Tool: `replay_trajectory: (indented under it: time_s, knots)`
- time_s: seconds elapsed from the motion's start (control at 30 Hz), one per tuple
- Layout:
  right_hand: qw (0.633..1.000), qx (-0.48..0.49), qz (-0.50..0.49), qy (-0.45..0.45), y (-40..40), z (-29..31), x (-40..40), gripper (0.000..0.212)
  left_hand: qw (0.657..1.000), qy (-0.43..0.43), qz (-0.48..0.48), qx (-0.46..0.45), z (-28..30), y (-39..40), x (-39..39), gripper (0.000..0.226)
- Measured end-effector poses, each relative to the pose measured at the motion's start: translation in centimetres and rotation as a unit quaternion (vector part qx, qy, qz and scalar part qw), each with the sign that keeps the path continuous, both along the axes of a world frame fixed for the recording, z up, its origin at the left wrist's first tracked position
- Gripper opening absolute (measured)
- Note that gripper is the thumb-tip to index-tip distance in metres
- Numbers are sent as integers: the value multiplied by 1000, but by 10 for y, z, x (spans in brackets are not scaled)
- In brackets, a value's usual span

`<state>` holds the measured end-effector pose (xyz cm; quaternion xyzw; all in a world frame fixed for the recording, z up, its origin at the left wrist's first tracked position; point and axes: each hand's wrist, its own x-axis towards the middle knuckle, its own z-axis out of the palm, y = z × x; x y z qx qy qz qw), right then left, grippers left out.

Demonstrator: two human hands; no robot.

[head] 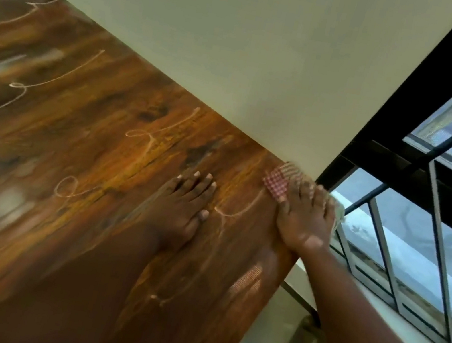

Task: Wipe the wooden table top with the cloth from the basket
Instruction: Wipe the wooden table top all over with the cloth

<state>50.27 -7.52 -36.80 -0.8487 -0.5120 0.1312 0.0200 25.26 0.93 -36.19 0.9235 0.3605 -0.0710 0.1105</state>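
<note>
The wooden table top [81,127] fills the left and centre of the head view, brown with pale looping marks. A red-and-white checked cloth [279,179] lies at the table's far right corner, against the wall. My right hand [306,215] presses flat on the cloth, fingers spread, covering most of it. My left hand [182,206] rests palm down on the bare wood just left of it, holding nothing. The basket is out of view.
A cream wall [225,50] runs along the table's far edge. To the right stands a window [425,230] with black frame and metal bars, above a pale sill [375,312]. The table's right edge drops off beside my right forearm.
</note>
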Motion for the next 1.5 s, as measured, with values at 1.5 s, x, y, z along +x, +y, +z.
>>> replay_trajectory:
  time_s: [1.5]
  knots:
    - [995, 1, 98, -5, 35, -10, 10, 59, 1000, -4, -6, -1, 0, 3, -2, 58]
